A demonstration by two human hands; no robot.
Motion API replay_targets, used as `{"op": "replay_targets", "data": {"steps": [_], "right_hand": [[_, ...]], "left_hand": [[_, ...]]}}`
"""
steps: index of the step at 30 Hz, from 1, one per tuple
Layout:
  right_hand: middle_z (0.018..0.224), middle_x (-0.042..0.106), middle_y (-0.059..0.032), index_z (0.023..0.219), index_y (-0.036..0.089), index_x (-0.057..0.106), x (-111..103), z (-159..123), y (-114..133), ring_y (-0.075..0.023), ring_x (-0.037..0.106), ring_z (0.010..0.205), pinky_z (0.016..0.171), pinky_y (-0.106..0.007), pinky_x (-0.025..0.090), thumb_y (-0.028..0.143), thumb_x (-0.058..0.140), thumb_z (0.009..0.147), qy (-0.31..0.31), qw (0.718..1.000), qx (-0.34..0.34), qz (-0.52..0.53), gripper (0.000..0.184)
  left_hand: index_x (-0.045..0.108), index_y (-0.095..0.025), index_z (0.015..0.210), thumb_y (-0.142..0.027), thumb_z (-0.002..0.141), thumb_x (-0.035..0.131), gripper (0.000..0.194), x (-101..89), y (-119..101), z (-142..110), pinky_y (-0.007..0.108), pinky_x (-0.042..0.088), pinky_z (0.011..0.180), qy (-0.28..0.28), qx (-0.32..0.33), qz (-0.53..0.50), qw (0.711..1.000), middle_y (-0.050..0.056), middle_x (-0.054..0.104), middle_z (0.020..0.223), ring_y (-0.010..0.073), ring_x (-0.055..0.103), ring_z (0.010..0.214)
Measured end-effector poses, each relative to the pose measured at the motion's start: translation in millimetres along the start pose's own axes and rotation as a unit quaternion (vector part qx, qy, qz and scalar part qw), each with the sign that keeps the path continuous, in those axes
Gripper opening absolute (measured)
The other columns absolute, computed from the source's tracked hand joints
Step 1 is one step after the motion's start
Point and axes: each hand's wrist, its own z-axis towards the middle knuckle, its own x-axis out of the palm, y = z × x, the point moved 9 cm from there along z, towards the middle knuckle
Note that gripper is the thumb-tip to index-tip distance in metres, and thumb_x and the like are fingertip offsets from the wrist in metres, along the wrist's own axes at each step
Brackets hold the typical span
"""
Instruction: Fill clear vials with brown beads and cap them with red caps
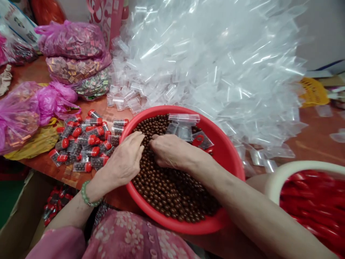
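Note:
My left hand (125,155) reaches over the left rim of a red basin (239,160), fingers stretched and thumb a little apart. Glossy brown balls (167,194) fill much of the basin. My right hand (171,149) is closed among them; its fingertips, and anything they grip, are hidden. Clear plastic tubes (184,132) lie inside the basin at the back, beside a red ring-shaped piece (198,140). Left of my left hand is a pile of ball-filled tubes with red caps (90,139).
A large heap of clear tubes (210,61) rises behind the basin. Bags of small packets (75,39) stand at the back left. A pale tub (275,187) of red caps (315,205) is at right. An open carton (24,212) with capped tubes sits below the table's left edge.

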Motion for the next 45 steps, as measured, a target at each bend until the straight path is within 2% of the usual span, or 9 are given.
{"op": "replay_targets", "data": {"steps": [3, 7, 14, 21, 26, 31, 34, 40, 45], "right_hand": [[0.094, 0.072, -0.0178, 0.095, 0.008, 0.069, 5.4, 8.0, 3.1, -0.0274, 0.07, 0.083, 0.07, -0.032, 0.051, 0.015, 0.061, 0.071, -0.019, 0.998, -0.027, 0.056, 0.026], [0.092, 0.071, -0.0135, 0.092, 0.009, 0.065, 6.3, 8.8, 2.1, -0.0237, 0.068, 0.083, 0.076, -0.031, 0.05, 0.019, 0.061, 0.072, -0.066, 0.974, -0.055, 0.21, 0.023], [0.075, 0.061, 0.001, 0.09, 0.014, 0.06, 6.9, -16.1, -17.7, -0.0123, 0.054, 0.065, 0.062, -0.025, 0.046, 0.024, 0.06, 0.073, -0.146, 0.87, -0.032, 0.469, 0.02], [0.079, 0.06, 0.0012, 0.102, 0.015, 0.063, -4.6, -46.2, -30.2, -0.01, 0.053, 0.065, 0.062, -0.023, 0.045, 0.027, 0.066, 0.073, -0.179, 0.786, -0.038, 0.59, 0.031], [0.072, 0.059, 0.0021, 0.108, 0.016, 0.067, 0.5, -53.0, -32.7, -0.0104, 0.052, 0.062, 0.058, -0.023, 0.043, 0.03, 0.07, 0.075, -0.164, 0.763, -0.035, 0.625, 0.036], [0.1, 0.071, -0.0036, 0.112, 0.019, 0.07, -0.8, -57.3, -34.2, -0.0183, 0.065, 0.091, 0.083, -0.03, 0.051, 0.034, 0.074, 0.076, -0.181, 0.728, -0.056, 0.658, 0.04], [0.106, 0.072, -0.0048, 0.111, 0.019, 0.071, -1.3, -59.1, -36.0, -0.0201, 0.066, 0.098, 0.089, -0.033, 0.051, 0.034, 0.074, 0.077, -0.19, 0.713, -0.056, 0.672, 0.037], [0.112, 0.07, -0.0063, 0.119, 0.02, 0.065, -5.8, -61.9, -39.1, -0.0197, 0.066, 0.099, 0.087, -0.033, 0.053, 0.033, 0.076, 0.076, -0.212, 0.713, -0.043, 0.667, 0.046], [0.09, 0.07, -0.0036, 0.103, 0.019, 0.066, -4.9, -59.5, -35.8, -0.0172, 0.067, 0.079, 0.072, -0.03, 0.054, 0.037, 0.075, 0.076, -0.197, 0.707, -0.035, 0.679, 0.034]], "left_hand": [[0.048, 0.0, 0.129, -0.016, 0.093, 0.031, 0.043, 23.1, -5.5, 1.8, 0.049, 0.036, 0.115, 0.055, 0.017, 0.042, 0.997, 0.026, 0.052, 0.139, 0.0295, 0.044, 0.137], [0.051, 0.002, 0.122, -0.015, 0.089, 0.032, 0.042, 37.6, 4.1, 7.4, 0.051, 0.034, 0.115, 0.086, -0.007, 0.023, 0.996, 0.027, 0.056, 0.13, 0.032, 0.048, 0.133], [0.052, -0.007, 0.13, -0.026, 0.093, 0.035, 0.044, 39.5, 13.0, 11.4, 0.047, 0.034, 0.115, 0.114, -0.116, -0.171, 0.972, 0.02, 0.052, 0.141, 0.0282, 0.05, 0.131], [0.043, -0.011, 0.142, -0.037, 0.092, 0.048, 0.056, 38.5, 20.8, 7.2, 0.042, 0.027, 0.12, 0.101, -0.136, -0.309, 0.936, 0.014, 0.045, 0.151, 0.0271, 0.039, 0.141], [0.043, -0.013, 0.143, -0.037, 0.09, 0.057, 0.06, 49.3, 6.9, 5.7, 0.042, 0.032, 0.116, 0.157, -0.106, -0.369, 0.91, 0.014, 0.045, 0.15, 0.0274, 0.045, 0.137], [0.054, -0.013, 0.132, -0.029, 0.085, 0.065, 0.051, 54.9, -5.2, 8.6, 0.036, 0.043, 0.104, 0.182, -0.106, -0.438, 0.874, 0.012, 0.064, 0.128, 0.0245, 0.059, 0.118], [0.059, -0.014, 0.126, -0.027, 0.085, 0.064, 0.043, 56.3, -4.5, 8.5, 0.031, 0.048, 0.091, 0.188, -0.113, -0.42, 0.88, 0.009, 0.067, 0.115, 0.0202, 0.063, 0.102], [0.065, -0.013, 0.107, -0.03, 0.087, 0.061, 0.027, 58.9, -1.1, 6.1, 0.027, 0.048, 0.08, 0.196, -0.101, -0.392, 0.893, 0.005, 0.066, 0.094, 0.0154, 0.059, 0.083], [0.062, -0.014, 0.12, -0.029, 0.087, 0.061, 0.036, 62.6, -0.5, 6.8, 0.029, 0.05, 0.083, 0.201, -0.108, -0.41, 0.883, 0.007, 0.067, 0.103, 0.0176, 0.061, 0.09]]}}
